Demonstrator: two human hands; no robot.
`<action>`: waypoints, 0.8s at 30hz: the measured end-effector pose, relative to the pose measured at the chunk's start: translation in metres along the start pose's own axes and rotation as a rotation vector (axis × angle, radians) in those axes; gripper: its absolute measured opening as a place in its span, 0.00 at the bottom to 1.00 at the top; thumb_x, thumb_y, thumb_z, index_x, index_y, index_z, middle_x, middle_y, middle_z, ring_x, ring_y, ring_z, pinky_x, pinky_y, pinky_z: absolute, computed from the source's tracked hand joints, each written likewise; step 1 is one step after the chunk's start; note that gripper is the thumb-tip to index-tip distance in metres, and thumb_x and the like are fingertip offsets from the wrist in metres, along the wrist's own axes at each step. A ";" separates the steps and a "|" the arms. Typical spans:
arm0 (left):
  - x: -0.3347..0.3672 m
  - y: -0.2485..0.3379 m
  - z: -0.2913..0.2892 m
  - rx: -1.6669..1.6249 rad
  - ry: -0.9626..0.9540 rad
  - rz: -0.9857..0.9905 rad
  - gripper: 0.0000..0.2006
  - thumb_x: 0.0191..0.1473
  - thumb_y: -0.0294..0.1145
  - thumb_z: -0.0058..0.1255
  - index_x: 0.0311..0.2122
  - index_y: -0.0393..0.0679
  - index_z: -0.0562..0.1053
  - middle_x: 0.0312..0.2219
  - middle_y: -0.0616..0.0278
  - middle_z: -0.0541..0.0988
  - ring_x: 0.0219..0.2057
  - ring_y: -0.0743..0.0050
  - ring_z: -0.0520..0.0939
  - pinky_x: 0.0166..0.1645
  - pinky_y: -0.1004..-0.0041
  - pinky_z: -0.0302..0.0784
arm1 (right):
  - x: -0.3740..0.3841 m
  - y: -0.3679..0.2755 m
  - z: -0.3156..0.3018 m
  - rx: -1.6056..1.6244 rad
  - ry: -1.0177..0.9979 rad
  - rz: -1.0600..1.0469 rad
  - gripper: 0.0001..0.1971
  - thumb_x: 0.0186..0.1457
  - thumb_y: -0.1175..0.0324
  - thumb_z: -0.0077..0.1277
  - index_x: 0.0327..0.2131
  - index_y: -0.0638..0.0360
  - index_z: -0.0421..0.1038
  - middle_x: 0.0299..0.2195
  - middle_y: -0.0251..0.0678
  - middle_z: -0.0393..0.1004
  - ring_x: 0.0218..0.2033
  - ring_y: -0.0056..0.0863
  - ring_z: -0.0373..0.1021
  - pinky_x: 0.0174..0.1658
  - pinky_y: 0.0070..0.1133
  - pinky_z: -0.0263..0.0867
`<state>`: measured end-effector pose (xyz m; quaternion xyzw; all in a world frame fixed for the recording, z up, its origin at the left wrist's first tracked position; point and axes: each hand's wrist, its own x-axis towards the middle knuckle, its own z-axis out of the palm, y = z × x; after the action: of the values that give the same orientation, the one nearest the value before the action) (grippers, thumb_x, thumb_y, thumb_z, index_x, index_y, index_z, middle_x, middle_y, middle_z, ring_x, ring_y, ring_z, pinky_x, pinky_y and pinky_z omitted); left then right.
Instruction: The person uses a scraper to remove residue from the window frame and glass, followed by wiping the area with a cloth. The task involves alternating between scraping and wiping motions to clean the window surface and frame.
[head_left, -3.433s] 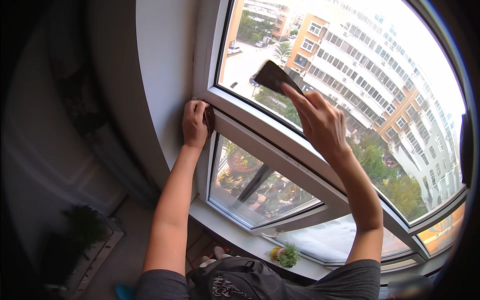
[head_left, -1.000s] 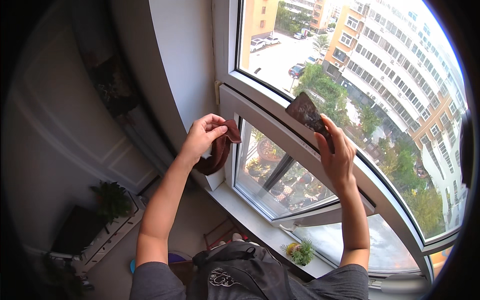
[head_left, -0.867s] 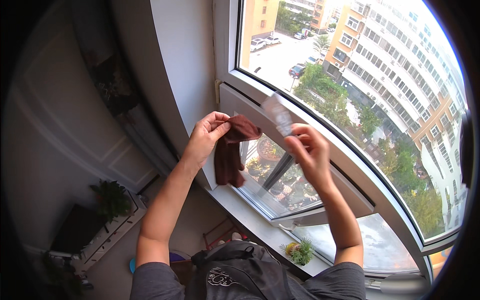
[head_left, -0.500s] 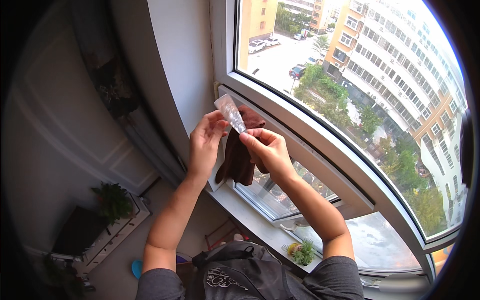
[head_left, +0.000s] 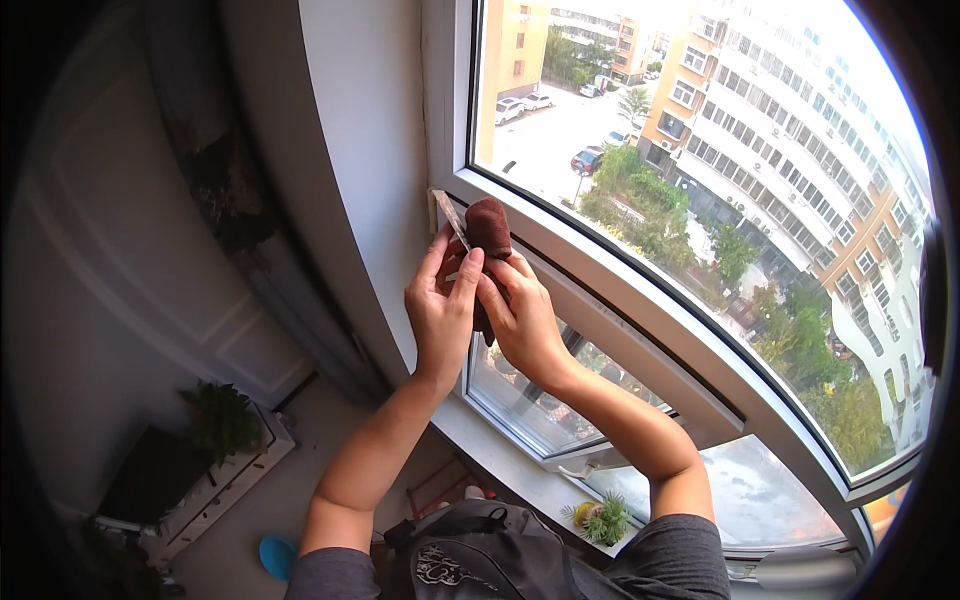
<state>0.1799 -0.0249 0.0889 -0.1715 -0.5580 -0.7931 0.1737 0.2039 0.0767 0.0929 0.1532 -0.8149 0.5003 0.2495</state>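
Gripping a brown cloth wrapped over a thin scraper blade — left hand and right hand both pinched closed, touching.

Packages: none in view.
Labels: none in view.
Signs: none readable on the far buildings beyond the window.
Screen: flat dark rectangular screen at near left, low on the floor, tilted, beside a green potted plant.
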 end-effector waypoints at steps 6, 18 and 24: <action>0.018 -0.018 0.006 0.194 0.181 0.020 0.15 0.60 0.29 0.48 0.48 0.28 0.71 0.34 0.55 0.80 0.34 0.78 0.78 0.41 0.74 0.74 | 0.010 -0.001 -0.008 -0.059 -0.019 -0.146 0.15 0.58 0.69 0.46 0.46 0.68 0.69 0.50 0.54 0.65 0.50 0.51 0.64 0.51 0.32 0.62; 0.084 0.007 -0.015 1.177 -0.051 0.977 0.24 0.49 0.19 0.51 0.52 0.54 0.73 0.40 0.64 0.77 0.24 0.67 0.77 0.33 0.72 0.78 | 0.046 0.033 -0.104 -1.164 -0.527 -0.762 0.06 0.41 0.68 0.51 0.24 0.58 0.73 0.46 0.33 0.67 0.42 0.27 0.66 0.45 0.23 0.65; 0.136 0.041 0.010 1.343 -0.054 1.076 0.30 0.45 0.13 0.46 0.54 0.54 0.72 0.46 0.66 0.78 0.26 0.66 0.78 0.35 0.72 0.76 | 0.058 0.038 -0.124 -0.870 -0.522 -0.739 0.07 0.42 0.71 0.51 0.29 0.58 0.72 0.46 0.36 0.67 0.48 0.34 0.65 0.50 0.26 0.64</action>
<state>0.0799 -0.0397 0.1895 -0.2926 -0.7557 -0.1006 0.5772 0.1684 0.2041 0.1433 0.4265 -0.8711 -0.0503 0.2382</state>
